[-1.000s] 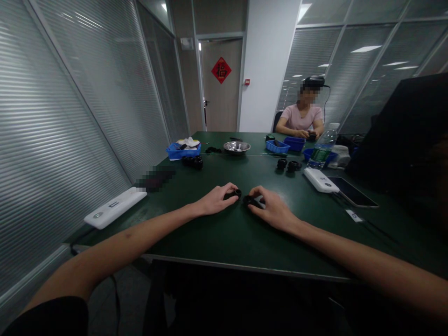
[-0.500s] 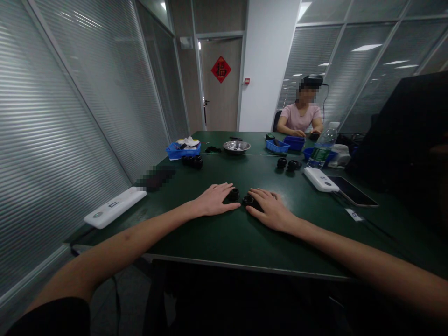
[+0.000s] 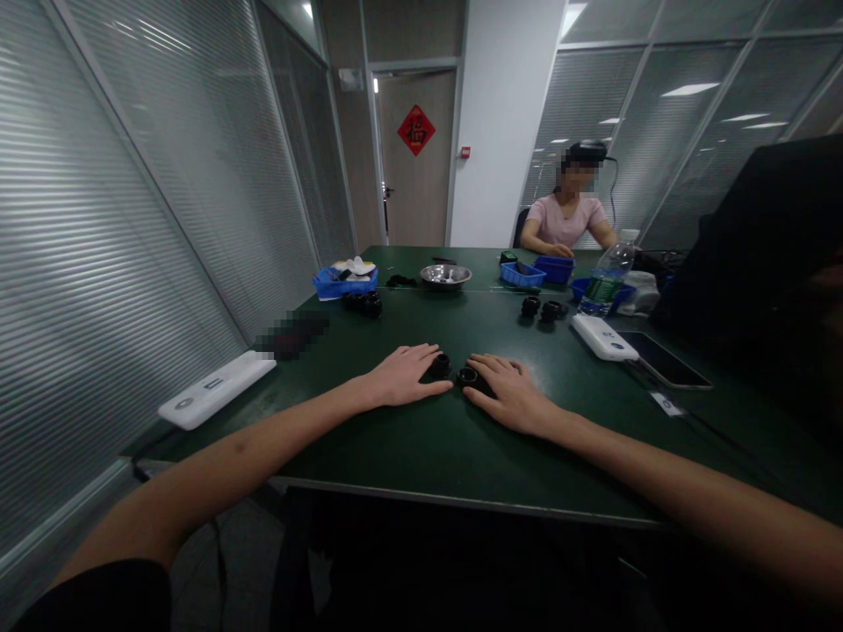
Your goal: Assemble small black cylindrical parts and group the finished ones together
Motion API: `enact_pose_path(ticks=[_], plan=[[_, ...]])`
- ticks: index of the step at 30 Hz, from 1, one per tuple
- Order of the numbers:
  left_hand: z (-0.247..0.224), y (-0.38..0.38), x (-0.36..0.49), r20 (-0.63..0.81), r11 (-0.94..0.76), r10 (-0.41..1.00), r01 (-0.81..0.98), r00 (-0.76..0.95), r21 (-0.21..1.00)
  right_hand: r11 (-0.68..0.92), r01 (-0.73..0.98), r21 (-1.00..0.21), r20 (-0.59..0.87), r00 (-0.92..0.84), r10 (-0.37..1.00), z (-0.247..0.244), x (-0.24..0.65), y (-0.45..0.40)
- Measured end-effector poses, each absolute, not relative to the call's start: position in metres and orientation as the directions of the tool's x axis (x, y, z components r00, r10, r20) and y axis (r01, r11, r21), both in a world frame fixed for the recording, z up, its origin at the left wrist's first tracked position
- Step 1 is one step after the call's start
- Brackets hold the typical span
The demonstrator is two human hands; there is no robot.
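On the dark green table (image 3: 382, 448), my left hand (image 3: 407, 376) lies flat with its fingers stretched and the thumb apart. Between its thumb and forefinger stands a small black cylindrical part (image 3: 442, 364). Opposite, my right hand (image 3: 507, 391) rests palm down, open, partly over a second black part (image 3: 467, 377) with a ring-shaped end facing up. The right palm and fingers hide the rest of that piece. A narrow gap separates the two parts. Neither hand is closed around anything.
Farther back are several black round parts (image 3: 530, 306), a steel bowl (image 3: 446, 278), blue baskets (image 3: 345, 283), and a water bottle (image 3: 606, 276). White power banks (image 3: 217, 389) with cables lie on both sides, a phone (image 3: 665, 359) at the right. Another person (image 3: 565, 219) sits across.
My hands and the two parts between them have stayed put. The person across has moved one hand farther to the right, behind the bottle.
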State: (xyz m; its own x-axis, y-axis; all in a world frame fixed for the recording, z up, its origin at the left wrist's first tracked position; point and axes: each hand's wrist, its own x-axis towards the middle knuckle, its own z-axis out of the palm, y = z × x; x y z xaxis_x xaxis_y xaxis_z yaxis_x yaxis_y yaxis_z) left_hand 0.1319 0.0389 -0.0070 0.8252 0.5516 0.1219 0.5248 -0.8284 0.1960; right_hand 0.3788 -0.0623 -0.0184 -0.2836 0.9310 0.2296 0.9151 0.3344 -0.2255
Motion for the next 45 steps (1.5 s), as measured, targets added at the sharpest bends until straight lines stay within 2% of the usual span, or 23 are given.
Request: enact_pose_path(ticks=[8, 13, 18, 22, 29, 32, 39, 42, 45], plan=[[-0.007, 0.037, 0.132, 0.142, -0.830, 0.547, 0.514, 0.825, 0.215, 0.348, 0.895, -0.278, 0.258, -0.279, 0.925, -0.011, 0.377, -0.065], [-0.008, 0.041, 0.130, 0.214, -0.836, 0.541, 0.492, 0.813, 0.244, 0.361, 0.867, -0.344, 0.309, -0.258, 0.915, -0.007, 0.378, -0.064], [-0.003, 0.036, 0.132, 0.268, -0.879, 0.438, 0.346, 0.858, 0.329, 0.331, 0.854, -0.400, 0.359, -0.186, 0.914, -0.008, 0.381, -0.062], [0.001, 0.029, 0.134, 0.271, -0.908, 0.341, 0.241, 0.900, 0.341, 0.446, 0.799, -0.404, 0.445, -0.254, 0.859, -0.005, 0.377, -0.066], [0.004, 0.028, 0.133, 0.260, -0.905, 0.322, 0.215, 0.910, 0.367, 0.644, 0.680, -0.352, 0.493, -0.450, 0.745, 0.003, 0.364, -0.079], [0.004, 0.029, 0.133, 0.268, -0.903, 0.334, 0.225, 0.904, 0.365, 0.632, 0.694, -0.346, 0.505, -0.430, 0.748, 0.002, 0.362, -0.081], [0.006, 0.025, 0.132, 0.250, -0.877, 0.412, 0.307, 0.876, 0.370, 0.546, 0.683, -0.486, 0.502, -0.293, 0.813, -0.002, 0.367, -0.074], [0.007, 0.024, 0.132, 0.211, -0.871, 0.408, 0.310, 0.888, 0.382, 0.529, 0.713, -0.460, 0.501, -0.284, 0.818, -0.004, 0.370, -0.071], [0.008, 0.023, 0.132, 0.199, -0.901, 0.334, 0.250, 0.921, 0.354, 0.547, 0.745, -0.382, 0.501, -0.330, 0.800, -0.006, 0.371, -0.071]])
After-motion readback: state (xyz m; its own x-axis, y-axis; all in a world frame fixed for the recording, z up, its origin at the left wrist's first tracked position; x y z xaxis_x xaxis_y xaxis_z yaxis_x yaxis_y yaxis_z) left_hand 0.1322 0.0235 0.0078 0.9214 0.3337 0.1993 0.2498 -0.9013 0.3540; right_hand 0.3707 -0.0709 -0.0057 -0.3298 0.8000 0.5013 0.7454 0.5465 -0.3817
